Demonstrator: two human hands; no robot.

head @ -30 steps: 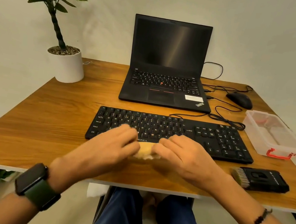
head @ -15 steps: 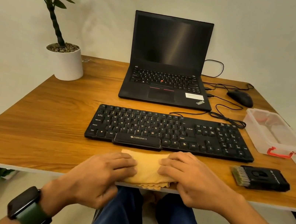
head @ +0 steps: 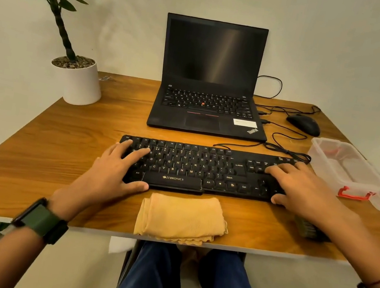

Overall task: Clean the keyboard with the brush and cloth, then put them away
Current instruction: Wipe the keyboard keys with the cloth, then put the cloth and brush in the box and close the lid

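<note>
The black keyboard [head: 195,167] lies across the middle of the wooden table [head: 54,144]. My left hand [head: 115,171] clasps its left end, fingers over the keys and thumb at the front edge. At the right end, my right hand [head: 301,189] holds it the same way. A folded yellow cloth [head: 179,219] rests by itself at the table's front edge, just in front of the keyboard. The black brush [head: 305,229] sits on the table to the right, mostly hidden under my right forearm, with only its bristle end showing.
A clear plastic container [head: 344,166] with red clips stands open at the right edge. Behind the keyboard are an open laptop [head: 210,72], a mouse [head: 304,124] with loose cables, and a potted plant [head: 81,84] at the back left.
Both hands folded the cloth, drew it to the front edge and let it go. They have now moved apart onto the two ends of the keyboard.
</note>
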